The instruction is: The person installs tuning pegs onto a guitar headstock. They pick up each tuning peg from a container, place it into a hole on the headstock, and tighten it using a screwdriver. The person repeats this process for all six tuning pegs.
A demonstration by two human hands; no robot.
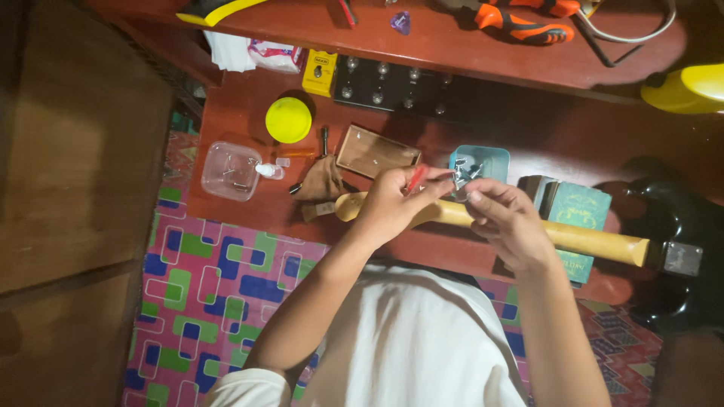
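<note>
My left hand (392,202) grips a small red-handled tool (416,178), its tip pointing at a little shiny metal part (461,175). My right hand (507,218) pinches that metal part between thumb and fingers. Both hands hover just above a pale wooden guitar neck (596,243) that lies across the red-brown table (241,105), joined to a black guitar body (682,249) at the right.
A teal tin (490,158) with metal bits sits behind the hands, a brown open box (375,153) to its left. A clear plastic tub (230,170), a yellow lid (288,120), a black pedal unit (388,84), green books (579,211) and orange pliers (522,26) lie around.
</note>
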